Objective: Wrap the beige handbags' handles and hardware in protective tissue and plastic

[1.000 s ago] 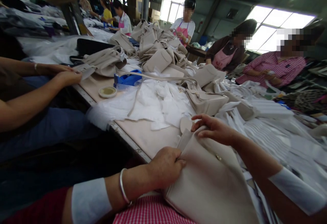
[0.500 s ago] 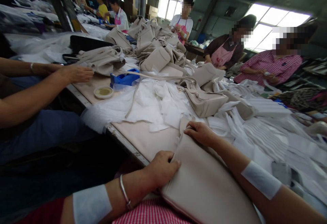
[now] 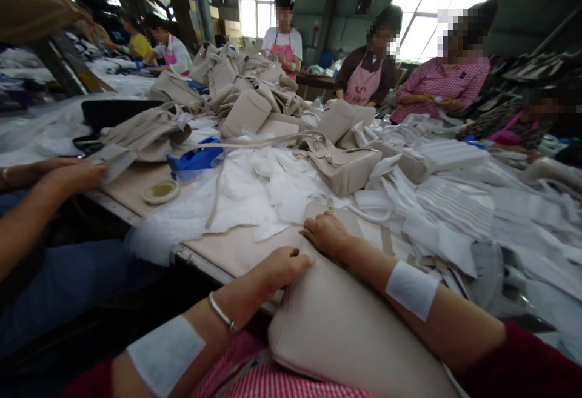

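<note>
A beige handbag (image 3: pixel 350 319) lies tilted across the table's near edge and against my checked apron. My left hand (image 3: pixel 282 269) grips its left edge, thumb on top and the other fingers out of sight beneath. Farther up, my right hand (image 3: pixel 326 234) is closed on the bag's upper edge, fingers curled over it. A flap or strap end (image 3: pixel 318 209) shows just beyond my right hand. White wrapping sheets (image 3: pixel 268 189) are spread behind the bag, and another beige bag (image 3: pixel 345 168) with a long strap rests on them.
A blue tape dispenser (image 3: pixel 195 157) and a small round dish (image 3: pixel 160 192) sit to the left. Beside them, a co-worker's hands (image 3: pixel 73 177) hold a translucent sheet. Beige bags (image 3: pixel 245 110) are heaped at the back. White packing material (image 3: pixel 454 198) covers the right side. Several people stand beyond.
My view has turned to the right. My hands are closer together at the bag's upper end, and the bag lies flatter. The co-worker's hands now hold a translucent sheet.
</note>
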A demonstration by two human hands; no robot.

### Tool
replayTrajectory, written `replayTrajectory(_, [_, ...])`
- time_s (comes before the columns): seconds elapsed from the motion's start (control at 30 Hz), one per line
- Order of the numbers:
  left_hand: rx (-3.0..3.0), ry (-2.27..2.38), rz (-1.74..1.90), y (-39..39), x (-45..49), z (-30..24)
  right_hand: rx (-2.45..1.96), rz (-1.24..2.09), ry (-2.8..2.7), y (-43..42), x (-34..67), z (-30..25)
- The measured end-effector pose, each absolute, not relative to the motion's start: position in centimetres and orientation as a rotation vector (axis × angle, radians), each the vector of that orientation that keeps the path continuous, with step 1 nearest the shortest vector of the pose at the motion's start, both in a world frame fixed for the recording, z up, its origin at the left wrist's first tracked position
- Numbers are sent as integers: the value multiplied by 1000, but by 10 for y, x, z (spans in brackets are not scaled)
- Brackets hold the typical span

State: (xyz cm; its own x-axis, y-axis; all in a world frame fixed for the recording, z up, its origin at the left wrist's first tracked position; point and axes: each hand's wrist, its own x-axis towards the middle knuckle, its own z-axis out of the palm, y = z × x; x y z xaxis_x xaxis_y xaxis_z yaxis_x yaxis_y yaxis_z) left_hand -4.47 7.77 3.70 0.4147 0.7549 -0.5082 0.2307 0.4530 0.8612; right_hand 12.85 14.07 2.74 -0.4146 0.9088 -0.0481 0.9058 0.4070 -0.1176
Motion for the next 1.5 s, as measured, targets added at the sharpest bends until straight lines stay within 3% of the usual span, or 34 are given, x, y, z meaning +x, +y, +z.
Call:
replayTrajectory(0.2, [980,1086,392,89,-13,20,-1687,220,-2300,126,175,48])
replayTrajectory(0.37, [1037,1122,461,86,-15,2,-2016,226,-1495,66,254,58])
replayTrajectory(0.5, [1131,1210,464,85,-12,0,-2135,876,-1102,6,268,47])
replayTrajectory(0.6, [1238,1277,467,85,-9,0,-1747,1401,-803,-14,257,39])
replayTrajectory(0.67, [1349,1337,475,84,-8,1,-1529,1500,-652,-15,250,35])
replayTrajectory(0.77, [1584,1495,440,83,-6,4,-1430,1466,-574,-6,247,27])
replayTrajectory(1.0, [2075,1731,455,75,0,12,-1681,1235,-771,5,249,3])
replayTrajectory(1.1, [2573,1456,527,78,2,23,-1755,1162,-854,6,249,5])
replayTrajectory(1.17, [2818,1004,306,83,3,31,-1811,1105,-906,6,248,7])
replayTrajectory(1.27, [2754,685,-54,86,3,43,-1879,1042,-965,5,247,8])
replayTrajectory(1.5, [2486,833,-310,70,6,68,-2004,950,-1017,7,258,-9])
